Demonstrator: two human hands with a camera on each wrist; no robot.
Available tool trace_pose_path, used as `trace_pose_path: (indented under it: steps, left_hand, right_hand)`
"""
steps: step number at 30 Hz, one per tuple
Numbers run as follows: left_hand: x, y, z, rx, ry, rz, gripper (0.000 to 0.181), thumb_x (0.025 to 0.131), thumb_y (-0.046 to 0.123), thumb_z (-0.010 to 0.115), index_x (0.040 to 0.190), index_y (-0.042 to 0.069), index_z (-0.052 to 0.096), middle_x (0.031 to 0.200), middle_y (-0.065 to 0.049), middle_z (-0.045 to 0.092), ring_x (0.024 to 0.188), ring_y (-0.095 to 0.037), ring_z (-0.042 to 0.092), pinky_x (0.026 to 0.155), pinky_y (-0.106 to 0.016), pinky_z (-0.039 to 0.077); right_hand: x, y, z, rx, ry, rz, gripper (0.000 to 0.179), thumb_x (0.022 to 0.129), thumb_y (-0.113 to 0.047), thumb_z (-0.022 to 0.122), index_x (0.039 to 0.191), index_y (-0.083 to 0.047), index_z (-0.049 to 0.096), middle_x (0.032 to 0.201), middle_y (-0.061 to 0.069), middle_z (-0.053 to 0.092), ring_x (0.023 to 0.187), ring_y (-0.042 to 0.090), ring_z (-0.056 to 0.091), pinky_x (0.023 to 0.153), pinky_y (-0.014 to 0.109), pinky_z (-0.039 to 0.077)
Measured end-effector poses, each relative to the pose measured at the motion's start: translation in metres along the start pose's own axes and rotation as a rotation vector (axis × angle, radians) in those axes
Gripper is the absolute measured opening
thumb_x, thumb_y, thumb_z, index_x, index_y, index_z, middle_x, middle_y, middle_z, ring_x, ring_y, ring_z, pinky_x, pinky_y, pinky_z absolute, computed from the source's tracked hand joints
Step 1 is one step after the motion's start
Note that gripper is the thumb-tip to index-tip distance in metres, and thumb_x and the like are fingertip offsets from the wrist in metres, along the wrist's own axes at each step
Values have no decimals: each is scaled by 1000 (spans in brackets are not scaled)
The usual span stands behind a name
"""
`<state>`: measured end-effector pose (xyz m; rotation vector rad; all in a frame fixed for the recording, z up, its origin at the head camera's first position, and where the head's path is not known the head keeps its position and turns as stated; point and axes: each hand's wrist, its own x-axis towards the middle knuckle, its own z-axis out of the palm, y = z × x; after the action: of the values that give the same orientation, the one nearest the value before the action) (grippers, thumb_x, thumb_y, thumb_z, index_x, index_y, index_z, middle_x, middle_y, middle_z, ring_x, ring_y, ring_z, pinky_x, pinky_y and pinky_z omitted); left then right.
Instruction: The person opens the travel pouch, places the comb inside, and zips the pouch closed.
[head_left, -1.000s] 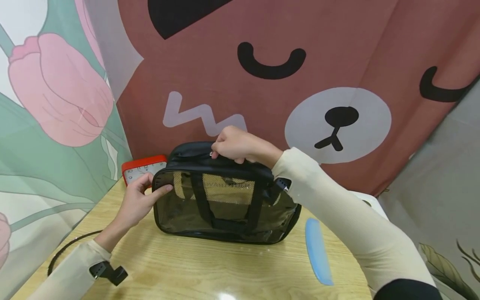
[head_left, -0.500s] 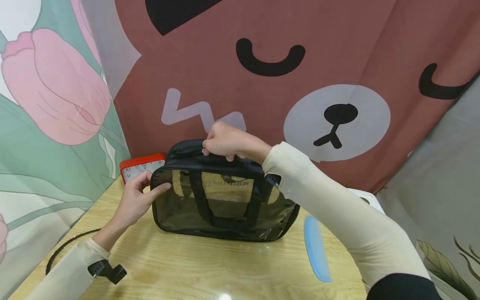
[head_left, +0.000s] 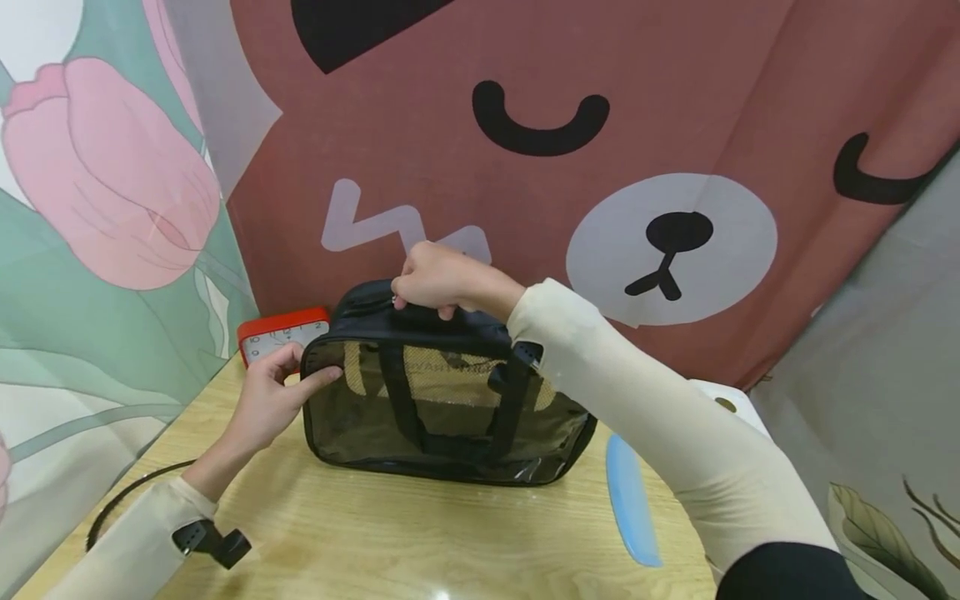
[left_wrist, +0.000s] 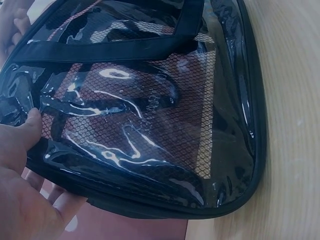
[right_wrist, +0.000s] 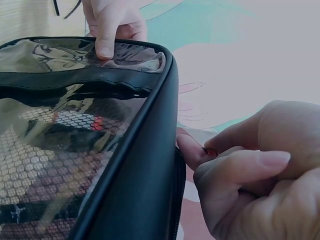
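Note:
A see-through dark bag point(head_left: 360, 437) with black trim and black strap handles stands upright on the table. My left hand point(head_left: 262, 408) grips its upper left edge, thumb on the front panel and fingers behind. At the top of the bag, my right hand point(head_left: 446, 279) pinches a small zipper pull point(right_wrist: 211, 152) between thumb and curled fingers. The zipper point(right_wrist: 178, 200) runs along the bag's top, as the right wrist view shows. Mesh point(left_wrist: 150, 115) shows through the clear panel in the left wrist view.
A red clock point(head_left: 281, 333) stands behind the bag's left end. To the right lies a blue comb point(head_left: 632, 500) on the wooden table point(head_left: 420, 533). A white object point(head_left: 731, 400) sits at the back right, partly behind my sleeve. A dark cord point(head_left: 123, 504) curves at the left.
My right hand has moved left along the top of the bag with the zipper pull. The left hand keeps its hold on the upper left edge.

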<state>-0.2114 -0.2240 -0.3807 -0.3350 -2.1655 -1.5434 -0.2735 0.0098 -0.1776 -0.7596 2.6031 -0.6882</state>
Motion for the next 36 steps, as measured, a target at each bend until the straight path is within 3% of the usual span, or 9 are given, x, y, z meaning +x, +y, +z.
trace_pose_path:
  steps: [12,15,18,19,21,30,36]
  left_hand:
    - [5,1,0,-9,-21,28,21,89,4,79,84,0,59,77,13,66,81,-6,62,72,-21,48]
    - [5,-1,0,-4,-19,20,21,89,4,79,84,0,59,77,13,66,82,-8,63,71,-22,48]
    - [5,-1,0,-6,-20,20,21,89,4,79,83,1,59,77,13,66,82,-8,63,70,-23,48]
    - [5,-1,0,-6,-22,25,21,89,4,79,83,0,59,77,13,66,83,-8,63,70,-23,48]
    - [5,0,-1,-10,-26,33,21,90,4,78,83,0,59,77,13,66,82,-8,63,70,-23,48]
    - [7,3,-4,21,-26,46,21,90,5,79,84,-1,59,78,14,67,83,-5,63,72,-21,47]
    - [2,0,-3,49,-17,9,22,89,7,80,83,2,60,79,15,68,84,-5,64,76,-19,48]
  right_hand:
    - [9,-7,1,50,-8,-8,36,110,-22,45,95,-8,75,141,6,64,37,10,28,47,27,34]
    - [11,-9,1,48,-13,-12,37,110,-21,45,94,-8,76,104,4,72,37,10,28,46,27,35]
    - [13,-11,3,61,-15,-12,37,109,-20,45,94,-8,76,62,0,53,37,10,27,47,27,35]
    - [14,-11,4,66,-14,-10,37,109,-20,45,93,-8,76,55,-2,44,37,10,27,46,27,35]
    - [16,-12,5,72,-12,-8,37,109,-19,45,93,-8,76,50,-3,38,37,10,27,46,27,35]
    - [24,-19,8,71,-4,-13,37,110,-18,43,94,-7,75,61,-1,44,38,10,26,47,26,34]
    - [30,-22,18,71,-39,-14,36,108,-14,43,88,-5,72,50,-5,28,39,10,26,45,25,33]
